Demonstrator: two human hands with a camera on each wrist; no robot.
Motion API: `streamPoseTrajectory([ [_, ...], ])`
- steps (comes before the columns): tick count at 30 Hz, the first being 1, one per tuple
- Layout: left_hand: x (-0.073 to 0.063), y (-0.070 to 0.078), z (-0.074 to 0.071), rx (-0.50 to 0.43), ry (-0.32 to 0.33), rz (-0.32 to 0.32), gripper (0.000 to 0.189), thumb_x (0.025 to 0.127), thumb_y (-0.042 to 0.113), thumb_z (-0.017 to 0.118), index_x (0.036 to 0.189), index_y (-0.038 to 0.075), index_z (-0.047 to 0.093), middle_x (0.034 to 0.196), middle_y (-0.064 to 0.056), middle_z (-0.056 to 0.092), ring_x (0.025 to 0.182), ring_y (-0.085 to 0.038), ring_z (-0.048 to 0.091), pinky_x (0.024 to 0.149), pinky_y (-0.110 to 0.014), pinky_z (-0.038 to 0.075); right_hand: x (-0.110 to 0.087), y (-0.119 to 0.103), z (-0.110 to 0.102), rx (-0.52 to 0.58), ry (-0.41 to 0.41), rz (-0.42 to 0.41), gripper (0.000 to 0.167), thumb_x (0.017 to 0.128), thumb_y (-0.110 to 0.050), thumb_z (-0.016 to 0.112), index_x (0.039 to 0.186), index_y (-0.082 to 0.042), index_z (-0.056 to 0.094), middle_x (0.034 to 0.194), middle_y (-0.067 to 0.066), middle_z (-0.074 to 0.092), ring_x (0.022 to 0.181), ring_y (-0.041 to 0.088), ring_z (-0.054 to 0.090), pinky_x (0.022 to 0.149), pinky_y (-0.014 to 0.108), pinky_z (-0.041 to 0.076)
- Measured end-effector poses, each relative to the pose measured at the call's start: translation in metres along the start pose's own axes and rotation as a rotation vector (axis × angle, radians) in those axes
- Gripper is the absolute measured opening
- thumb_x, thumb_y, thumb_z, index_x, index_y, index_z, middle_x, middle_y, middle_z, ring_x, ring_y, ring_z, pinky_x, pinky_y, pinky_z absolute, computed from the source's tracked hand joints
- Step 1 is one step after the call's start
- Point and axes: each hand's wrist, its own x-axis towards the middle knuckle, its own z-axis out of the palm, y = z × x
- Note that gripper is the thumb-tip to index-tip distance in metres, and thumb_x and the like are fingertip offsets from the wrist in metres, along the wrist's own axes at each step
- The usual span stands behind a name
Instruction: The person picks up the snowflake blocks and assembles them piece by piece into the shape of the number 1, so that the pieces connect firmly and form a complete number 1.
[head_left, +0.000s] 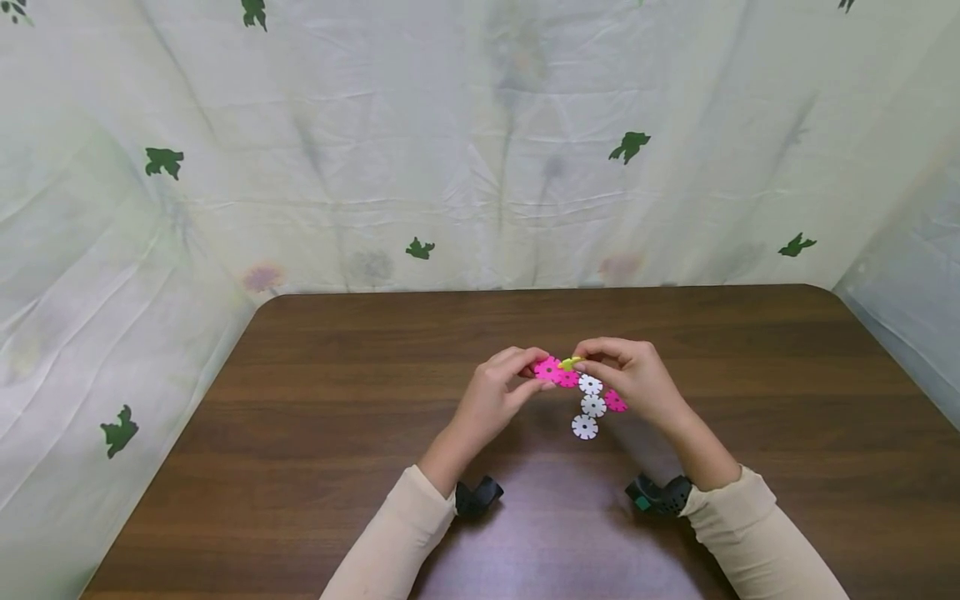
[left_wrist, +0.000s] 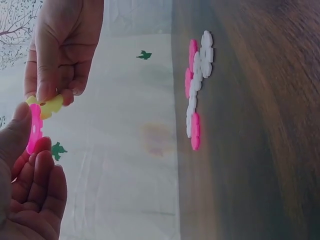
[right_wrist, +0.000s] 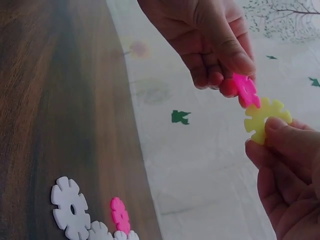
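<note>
Between its thumb and fingers my left hand [head_left: 491, 390] pinches a pink notched disc [right_wrist: 245, 89], flower-like with a small hole in the middle. A yellow notched disc [right_wrist: 259, 119] of the same kind is pinched by my right hand [head_left: 637, 379]. The edges of the two discs meet at an angle, raised above the table. Below them lies a group of flat discs: several white discs [head_left: 593, 406] in a connected line, with pink discs [head_left: 616, 401] at their sides. In the left wrist view, this white and pink group [left_wrist: 195, 90] appears edge-on.
The brown wooden table [head_left: 300, 433] spreads around both hands. A pale curtain [head_left: 450, 150] with green leaf shapes hangs behind it and at the sides. Black wrist cameras [head_left: 480, 497] sit at both cuffs, close over the tabletop.
</note>
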Motion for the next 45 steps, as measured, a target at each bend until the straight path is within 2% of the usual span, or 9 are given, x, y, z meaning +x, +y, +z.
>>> streamPoseTrajectory([
  [7, -0.001, -0.001, 0.0, -0.035, 0.007, -0.008, 0.025, 0.075, 0.008, 0.071, 0.099, 0.001, 0.064, 0.087, -0.003, 0.061, 0.078, -0.008, 0.054, 0.07, -0.02, 0.046, 0.0, 0.002, 0.003, -0.026, 0.02, -0.012, 0.012, 0.074, 0.004, 0.068, 0.085, -0.003, 0.067, 0.075, 0.004, 0.063, 0.054, 0.008, 0.044, 0.044, 0.02, 0.036],
  [13, -0.002, -0.002, 0.0, -0.064, 0.019, -0.012, 0.024, 0.075, 0.007, 0.071, 0.097, 0.002, 0.064, 0.084, -0.003, 0.06, 0.075, -0.009, 0.054, 0.064, -0.03, 0.049, 0.0, -0.013, 0.007, -0.007, 0.041, -0.033, 0.012, 0.074, 0.01, 0.066, 0.082, 0.001, 0.065, 0.069, 0.007, 0.059, 0.044, 0.005, 0.032, 0.038, 0.023, 0.027],
  [16, -0.002, -0.001, 0.0, -0.094, 0.019, -0.05, 0.025, 0.075, 0.006, 0.071, 0.098, 0.001, 0.064, 0.081, -0.003, 0.059, 0.072, -0.01, 0.053, 0.061, -0.028, 0.05, 0.0, -0.023, 0.008, -0.001, 0.044, -0.048, 0.011, 0.074, 0.013, 0.065, 0.081, 0.004, 0.063, 0.068, 0.011, 0.058, 0.046, 0.005, 0.035, 0.038, 0.022, 0.029],
  [20, -0.003, 0.001, 0.0, -0.173, 0.024, -0.138, 0.028, 0.075, 0.006, 0.07, 0.102, 0.0, 0.064, 0.08, -0.005, 0.061, 0.071, -0.011, 0.055, 0.062, -0.022, 0.049, 0.0, -0.026, 0.009, 0.0, 0.051, -0.047, 0.012, 0.074, 0.014, 0.064, 0.081, 0.005, 0.063, 0.07, 0.013, 0.059, 0.053, 0.009, 0.042, 0.043, 0.021, 0.033],
  [29, -0.004, 0.003, 0.0, -0.331, 0.033, -0.269, 0.029, 0.077, 0.006, 0.07, 0.104, -0.002, 0.063, 0.083, -0.01, 0.064, 0.07, -0.015, 0.057, 0.061, -0.026, 0.05, -0.002, -0.022, 0.012, 0.061, 0.052, -0.05, 0.009, 0.077, 0.012, 0.061, 0.083, 0.006, 0.062, 0.072, 0.015, 0.059, 0.058, 0.012, 0.046, 0.048, 0.02, 0.038],
  [31, -0.004, 0.004, 0.0, -0.358, 0.026, -0.286, 0.029, 0.077, 0.003, 0.069, 0.104, -0.004, 0.062, 0.084, -0.013, 0.063, 0.071, -0.017, 0.057, 0.062, -0.026, 0.05, -0.002, -0.022, 0.012, 0.066, 0.054, -0.055, 0.009, 0.077, 0.013, 0.061, 0.083, 0.006, 0.062, 0.072, 0.016, 0.059, 0.062, 0.014, 0.049, 0.051, 0.02, 0.04],
  [38, 0.002, 0.028, -0.01, -0.435, 0.021, -0.302, 0.026, 0.077, -0.007, 0.065, 0.101, -0.013, 0.058, 0.085, -0.019, 0.062, 0.072, -0.016, 0.056, 0.063, -0.025, 0.05, -0.003, -0.014, 0.013, 0.101, 0.057, -0.082, 0.011, 0.076, 0.013, 0.062, 0.083, 0.004, 0.063, 0.073, 0.016, 0.059, 0.061, 0.017, 0.05, 0.051, 0.021, 0.042],
  [43, 0.004, 0.03, -0.01, -0.492, 0.031, -0.314, 0.027, 0.077, -0.008, 0.064, 0.102, -0.013, 0.057, 0.088, -0.021, 0.062, 0.073, -0.013, 0.056, 0.064, -0.025, 0.05, -0.003, -0.001, 0.014, 0.097, 0.075, -0.1, 0.012, 0.077, 0.008, 0.064, 0.084, -0.002, 0.065, 0.075, 0.013, 0.061, 0.062, 0.016, 0.051, 0.052, 0.021, 0.042],
  [45, 0.004, 0.03, -0.01, -0.498, 0.028, -0.33, 0.027, 0.077, -0.007, 0.065, 0.103, -0.012, 0.057, 0.089, -0.022, 0.062, 0.074, -0.013, 0.056, 0.065, -0.024, 0.049, -0.003, -0.003, 0.013, 0.108, 0.074, -0.097, 0.012, 0.077, 0.009, 0.064, 0.085, 0.0, 0.065, 0.075, 0.014, 0.061, 0.063, 0.016, 0.051, 0.053, 0.021, 0.043],
])
